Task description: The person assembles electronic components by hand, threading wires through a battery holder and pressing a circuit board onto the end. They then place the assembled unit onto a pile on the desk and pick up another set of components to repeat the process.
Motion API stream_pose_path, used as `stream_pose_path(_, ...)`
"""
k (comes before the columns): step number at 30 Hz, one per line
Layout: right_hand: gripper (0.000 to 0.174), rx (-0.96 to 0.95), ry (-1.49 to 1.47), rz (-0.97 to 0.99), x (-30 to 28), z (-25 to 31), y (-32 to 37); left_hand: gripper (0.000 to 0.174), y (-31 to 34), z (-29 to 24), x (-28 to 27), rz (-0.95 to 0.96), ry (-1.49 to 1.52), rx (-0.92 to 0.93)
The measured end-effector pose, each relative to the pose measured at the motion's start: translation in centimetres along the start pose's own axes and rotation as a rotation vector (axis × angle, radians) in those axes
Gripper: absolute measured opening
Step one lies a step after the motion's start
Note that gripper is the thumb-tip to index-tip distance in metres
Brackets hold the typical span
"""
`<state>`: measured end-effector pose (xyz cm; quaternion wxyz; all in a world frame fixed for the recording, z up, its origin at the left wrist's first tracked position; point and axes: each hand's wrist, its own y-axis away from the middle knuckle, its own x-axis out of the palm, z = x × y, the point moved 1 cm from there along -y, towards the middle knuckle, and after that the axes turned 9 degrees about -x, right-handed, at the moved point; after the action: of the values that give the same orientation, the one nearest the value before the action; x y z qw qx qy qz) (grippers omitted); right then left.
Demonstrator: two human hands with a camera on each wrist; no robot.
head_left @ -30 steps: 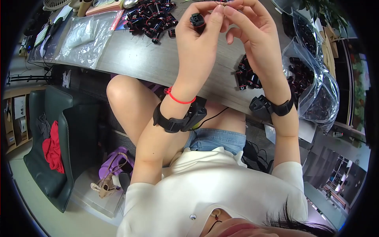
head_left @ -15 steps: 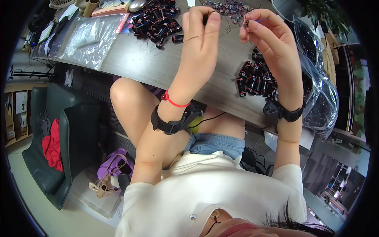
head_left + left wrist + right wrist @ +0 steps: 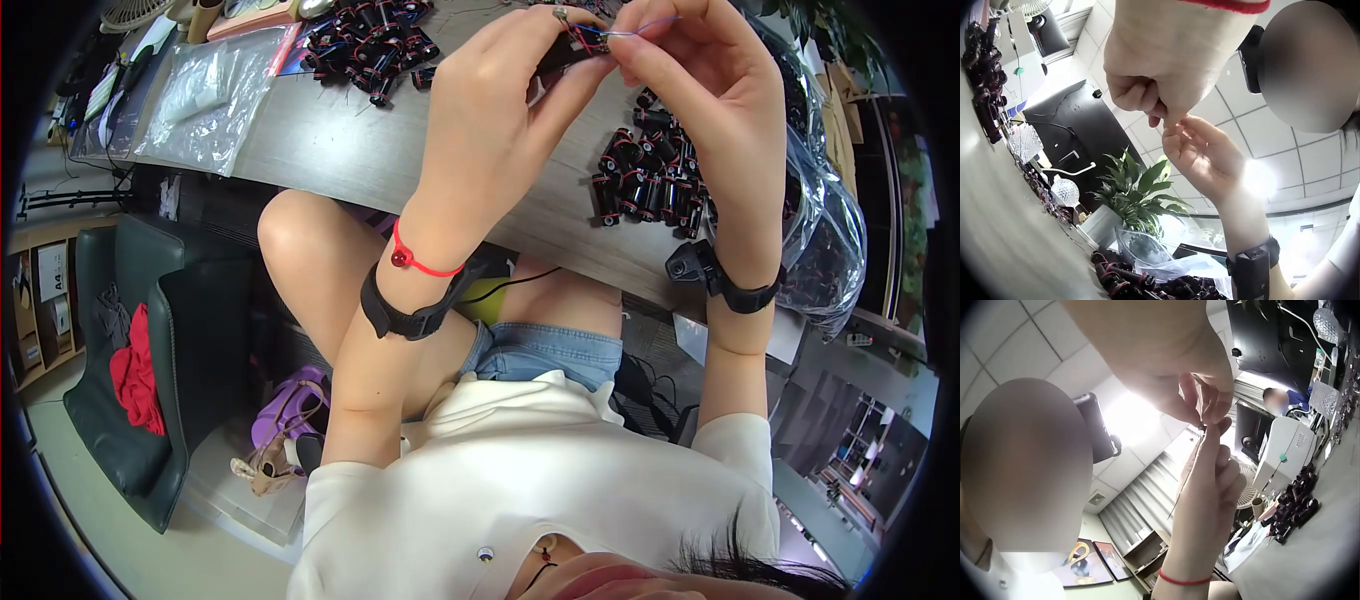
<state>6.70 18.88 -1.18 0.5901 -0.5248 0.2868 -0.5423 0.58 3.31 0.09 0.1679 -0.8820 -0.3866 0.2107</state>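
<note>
Hands now together, held up above the surface [image 3: 330, 140]. Half a second earlier they stood apart, the right one out over the surface's right side; that gap has closed and fingertips meet. Left hand [image 3: 490, 105] turned, its back to the head camera; fingers curled round a black part [image 3: 572, 50], thumb along its lower side. Part mostly hidden by the hand; only its outer end and some thin red leads show.

Right hand [image 3: 728, 110]: thumb and forefinger pressed together, pinching what looks like a thin blue wire [image 3: 655, 24], just beside the part's outer end. Other fingers loosely bent. Right wrist view gives a small dark piece between the two sets of fingertips; whether wire and part are joined there, cannot tell.

Meaning, as judged: work has come to the wire end, both hands needed on one spot, left steadying, right doing the fine handling. Not done yet, since the part is off the surface and gripped.

Surroundings: one heap of similar black parts [image 3: 645, 170] towards the surface's near right corner, below the right hand; another heap [image 3: 370, 50] further back, left of the left hand; flat clear bag [image 3: 190, 115] at the left end
</note>
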Motion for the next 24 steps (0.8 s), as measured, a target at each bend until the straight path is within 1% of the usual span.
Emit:
stream_pose_path(1, 0.013, -0.026, 0.004, -0.010, 0.0, -0.1, 0.1, 0.026, 0.0, -0.1, -0.1, -0.015, -0.039, 0.057)
stream_pose_path(5, 0.012, -0.018, 0.038, -0.017, 0.3, -0.2, 0.4, 0.024, 0.0, -0.4, -0.4, 0.010, -0.046, 0.010)
stream_pose_path(9, 0.011, -0.012, 0.053, -0.001, 0.4, -0.6, 0.7, 0.023, 0.3, 0.0, -0.1, -0.022, -0.031, 0.013)
stream_pose_path(10, 0.011, -0.010, 0.052, -0.001, 1.5, 0.2, 0.1, 0.023, 0.3, 0.1, -0.1, -0.024, -0.031, 0.012)
stream_pose_path(12, 0.009, 0.508, 0.664, -0.226, 5.8, 3.4, -2.3, 0.024, 0.3, 0.3, 0.0, -0.029, -0.023, 0.014)
stream_pose_path(13, 0.008, 0.767, 0.971, -0.339, 6.7, 4.2, -2.7, 0.024, 0.3, 0.3, 0.0, -0.031, -0.018, 0.016)
stream_pose_path(14, 0.008, 0.767, 0.972, -0.338, 5.7, 3.3, -2.1, 0.024, 0.3, 0.3, 0.0, -0.031, -0.017, 0.017)
stream_pose_path(16, 0.008, 0.146, 0.452, -0.131, 1.7, -0.4, 0.1, 0.026, 0.4, 0.2, -0.1, -0.009, -0.044, 0.008)
stream_pose_path(17, 0.008, -0.156, 0.183, -0.026, 2.0, -1.3, -0.6, 0.027, 0.4, 0.2, -0.2, 0.001, -0.059, 0.003)
stream_pose_path(18, 0.008, -0.157, 0.182, -0.025, 2.9, -0.5, -0.9, 0.027, 0.3, 0.2, -0.1, 0.001, -0.059, 0.004)
stream_pose_path(20, 0.007, 0.373, 0.951, -0.111, 6.9, 3.3, -2.7, 0.027, 0.2, 0.0, 0.3, -0.045, -0.012, 0.067)
stream_pose_path(21, 0.007, 0.648, 1.329, -0.153, 8.0, 4.2, -3.2, 0.028, 0.1, -0.1, 0.4, -0.068, 0.012, 0.099)
stream_pose_path(24, 0.007, 0.650, 1.390, -0.146, 8.3, 4.3, -3.6, 0.028, 0.2, 0.2, 0.4, -0.024, 0.012, 0.077)
